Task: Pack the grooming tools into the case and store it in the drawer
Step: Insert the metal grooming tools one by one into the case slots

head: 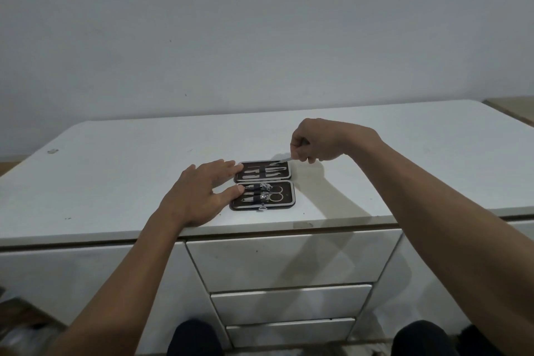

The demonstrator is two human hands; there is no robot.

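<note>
A dark grooming case lies open flat on the white cabinet top, near its front edge. Its far half holds slim metal tools under a strap. Its near half holds two nail clippers and small scissors. My left hand rests flat, fingers spread, with fingertips on the case's left edge. My right hand hovers at the case's far right corner, pinching a thin metal tool whose tip points left over the far half.
Three white drawers stack below the cabinet top, all closed. A small speck lies at the top's far left. A wall stands right behind the cabinet. My knees show at the bottom.
</note>
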